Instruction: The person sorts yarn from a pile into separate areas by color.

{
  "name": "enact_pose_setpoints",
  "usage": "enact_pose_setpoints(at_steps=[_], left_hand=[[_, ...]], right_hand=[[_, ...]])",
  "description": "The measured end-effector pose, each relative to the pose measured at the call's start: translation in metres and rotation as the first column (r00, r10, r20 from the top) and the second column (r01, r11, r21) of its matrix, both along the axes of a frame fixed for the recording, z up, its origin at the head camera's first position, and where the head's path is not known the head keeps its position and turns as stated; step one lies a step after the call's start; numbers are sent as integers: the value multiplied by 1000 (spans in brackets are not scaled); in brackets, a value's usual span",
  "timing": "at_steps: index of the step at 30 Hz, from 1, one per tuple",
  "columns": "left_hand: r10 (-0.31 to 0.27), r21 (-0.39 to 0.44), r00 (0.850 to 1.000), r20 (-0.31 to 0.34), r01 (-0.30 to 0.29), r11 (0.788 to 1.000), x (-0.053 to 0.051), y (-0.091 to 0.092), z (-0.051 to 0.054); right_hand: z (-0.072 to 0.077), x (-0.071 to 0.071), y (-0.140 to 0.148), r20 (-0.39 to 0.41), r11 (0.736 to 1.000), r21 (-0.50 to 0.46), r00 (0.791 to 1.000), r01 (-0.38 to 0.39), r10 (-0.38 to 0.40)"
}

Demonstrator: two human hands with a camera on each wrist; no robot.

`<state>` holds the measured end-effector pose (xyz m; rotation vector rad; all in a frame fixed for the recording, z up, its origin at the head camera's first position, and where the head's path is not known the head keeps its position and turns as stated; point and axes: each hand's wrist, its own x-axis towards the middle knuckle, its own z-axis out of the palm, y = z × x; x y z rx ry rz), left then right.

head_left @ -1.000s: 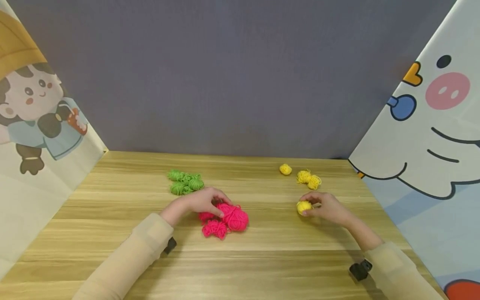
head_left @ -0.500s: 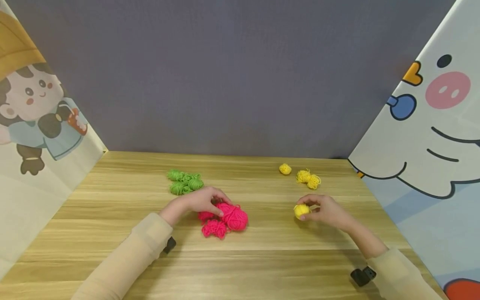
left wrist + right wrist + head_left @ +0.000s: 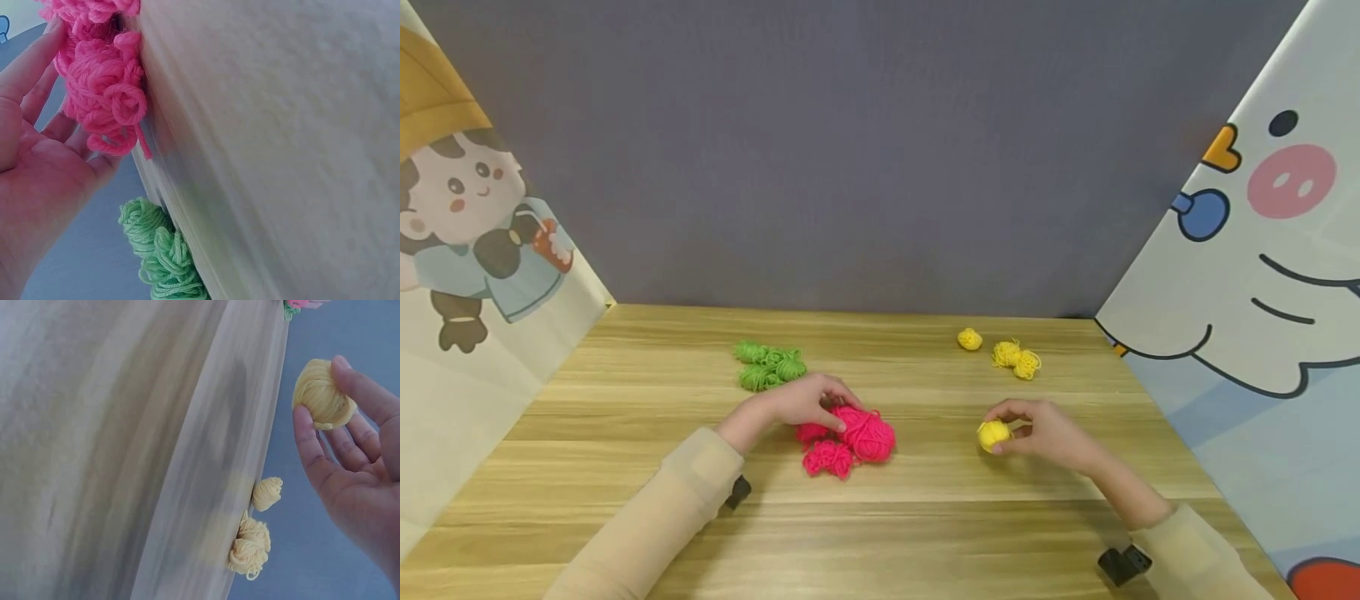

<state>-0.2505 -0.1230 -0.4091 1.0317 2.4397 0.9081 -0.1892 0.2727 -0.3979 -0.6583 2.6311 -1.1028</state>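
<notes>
My left hand [image 3: 808, 402] is at a pink yarn ball [image 3: 869, 435], its thumb on the near side and fingers over the far side. Smaller pink yarn bundles [image 3: 829, 458] lie against this ball, one partly under the hand; in the left wrist view, a loopy pink bundle [image 3: 103, 94] sits by the fingers. A yellow yarn ball [image 3: 994, 436] is pinched between the thumb and fingers of my right hand [image 3: 1051, 433]. The right wrist view shows this ball raised off the table, with the right hand [image 3: 359, 469] beneath and beside it.
Green yarn bundles [image 3: 770, 365] lie together behind the left hand. Farther back on the right are a small yellow ball [image 3: 970, 339] and a looser yellow bundle [image 3: 1017, 359]. A grey panel [image 3: 865, 158] borders the wooden table [image 3: 880, 533] at the back; printed panels flank it.
My right hand has carried the yellow yarn ball left and a little nearer to me. The left hand has stayed in place at the pink yarn.
</notes>
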Motion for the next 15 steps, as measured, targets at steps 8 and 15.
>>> enact_pose_setpoints(at_steps=[8,15], left_hand=[[7,12,1000,1,-7,1000,0,0,1],[11,25,1000,10,-11,1000,-1,-1,2]], right_hand=[[-8,2,-3,29,998,-13,998,-63,63],[-17,3,-9,44,992,-4,991,-127,127]])
